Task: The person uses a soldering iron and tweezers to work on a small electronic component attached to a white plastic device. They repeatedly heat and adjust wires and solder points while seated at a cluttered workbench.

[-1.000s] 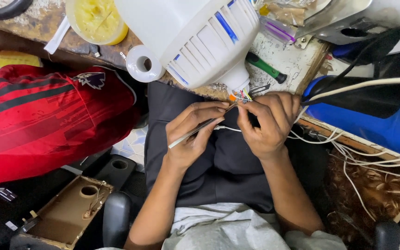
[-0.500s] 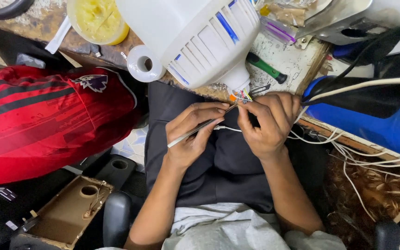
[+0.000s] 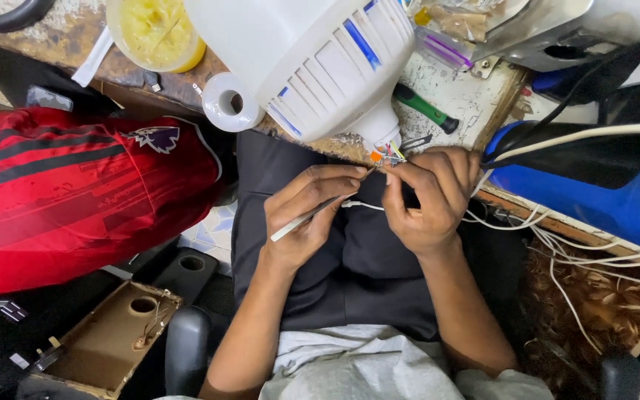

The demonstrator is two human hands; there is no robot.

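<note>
Fingers (image 3: 318,194) of the left hand (image 3: 307,215) close in a pen grip around a thin metal-tipped tool (image 3: 312,215), its point aimed at the neck of the large white lamp housing (image 3: 312,63). Fingers of the right hand (image 3: 431,196) pinch the small wire ends (image 3: 388,155) at that same neck, just below the housing, with a white lead (image 3: 361,204) trailing from them across the lap. The step in hand appears to be work on the terminals at the lamp's base; the next move would call for a steady tip held against the pinched wires. The housing rests on the edge of a worn, stained desk (image 3: 475,92). Beside the housing lie a white tape roll (image 3: 227,102) to its left, a yellow bowl (image 3: 155,33) above that, and a green-handled screwdriver (image 3: 425,110) to its right. A blue container (image 3: 601,192) stands farther right, and a red garment (image 3: 68,192) lies left of the housing.
</note>
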